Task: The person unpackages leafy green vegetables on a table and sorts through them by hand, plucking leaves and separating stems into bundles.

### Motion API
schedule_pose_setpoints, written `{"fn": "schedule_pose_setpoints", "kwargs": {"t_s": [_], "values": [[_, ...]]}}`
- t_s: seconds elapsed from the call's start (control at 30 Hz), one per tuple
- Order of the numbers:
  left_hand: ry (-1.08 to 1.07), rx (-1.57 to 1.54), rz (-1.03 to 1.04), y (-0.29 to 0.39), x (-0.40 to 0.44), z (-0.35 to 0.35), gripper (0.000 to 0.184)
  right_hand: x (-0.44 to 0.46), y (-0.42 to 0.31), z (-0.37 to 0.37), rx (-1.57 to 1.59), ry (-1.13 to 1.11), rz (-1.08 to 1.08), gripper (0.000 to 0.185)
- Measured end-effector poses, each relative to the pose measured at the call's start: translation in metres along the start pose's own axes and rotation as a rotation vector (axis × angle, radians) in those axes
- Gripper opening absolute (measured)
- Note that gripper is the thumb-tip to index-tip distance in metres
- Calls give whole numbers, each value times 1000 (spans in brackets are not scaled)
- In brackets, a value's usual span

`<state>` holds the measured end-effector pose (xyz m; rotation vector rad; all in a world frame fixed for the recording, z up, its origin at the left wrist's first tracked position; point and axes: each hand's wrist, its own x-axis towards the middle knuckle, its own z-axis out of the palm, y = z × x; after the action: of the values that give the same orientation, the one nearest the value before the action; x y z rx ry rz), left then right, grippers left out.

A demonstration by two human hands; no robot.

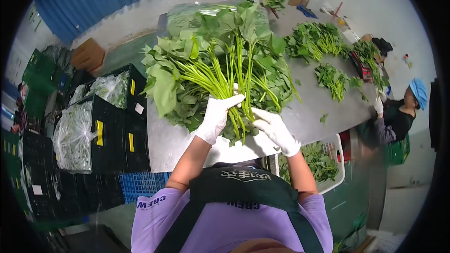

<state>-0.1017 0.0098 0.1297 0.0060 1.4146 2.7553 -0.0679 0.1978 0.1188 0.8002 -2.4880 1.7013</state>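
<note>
Over the tabletop (166,147), the leafy bunch (220,72) has slender bright-green stems and broad, darker leaves; the left grip (216,116) clasps its stems, the right grip (277,130) meets them, closure unclear.

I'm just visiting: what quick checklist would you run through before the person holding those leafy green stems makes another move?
1. Left hand gripping the leafy green stems: ok, its thumb lies across them.
2. Right hand holding firmly: cannot tell; its fingertips are at the lower stems, but their grip is unclear.
3. White gloves on both hands: ok.
4. Lower stem ends even: not ok, they finish at different heights.
5. White basket upright: ok, it stands beside the metal table with leafy greens inside.
</note>
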Motion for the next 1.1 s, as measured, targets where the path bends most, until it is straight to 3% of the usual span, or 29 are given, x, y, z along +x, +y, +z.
{"fn": "schedule_pose_setpoints", "kwargs": {"t_s": [0.03,0.1,0.17,0.2,0.37,0.4,0.43,0.47,0.5,0.53,0.57,0.63,0.7,0.77,0.8,0.9,1.0,1.03,1.1], "values": [[-31,13,-7,-2,-3,4,25,3,-17,-4,297,-11,166,33],[-14,62,-22,-9,-9,18,22,8,-28,-5,347,76,401,29],[-54,46,-42,-15,-10,26,23,6,-24,0,472,273,318,25],[-55,66,-13,-18,-10,28,22,2,-21,-3,310,341,308,20],[14,-15,20,-35,-9,36,26,-29,-32,-20,504,655,319,14],[64,-59,36,-32,-3,28,26,-43,-8,-37,95,754,72,13],[119,-100,50,-25,4,17,26,-56,3,-54,348,947,13,11],[128,-86,82,-14,9,5,26,-78,29,-80,795,1187,16,11],[133,-73,116,-3,13,-4,26,-106,72,-113,1130,1220,-177,21],[135,-92,106,5,13,-9,30,-130,100,-140,1346,1064,-335,34],[136,-110,96,11,12,-9,34,-126,85,-147,1354,1122,-243,54],[-15,-152,92,12,7,-9,54,-109,110,-156,1431,1054,-24,66],[-26,-151,57,1,7,-10,48,-78,129,-144,410,964,440,70],[-26,-151,-11,-4,1,-11,46,-53,174,-138,52,816,506,78],[-51,-171,-6,-4,-3,-11,45,-46,200,-137,-319,699,446,78],[-93,-170,44,-1,-9,-9,41,-24,219,-130,-799,370,376,56],[-56,9,133,10,-15,-11,41,-15,228,-145,-592,276,518,37],[-65,60,163,15,-18,-11,41,-15,202,-145,-232,364,437,24],[-7,116,141,24,-24,-6,40,-12,153,-147,234,441,483,22]]}}
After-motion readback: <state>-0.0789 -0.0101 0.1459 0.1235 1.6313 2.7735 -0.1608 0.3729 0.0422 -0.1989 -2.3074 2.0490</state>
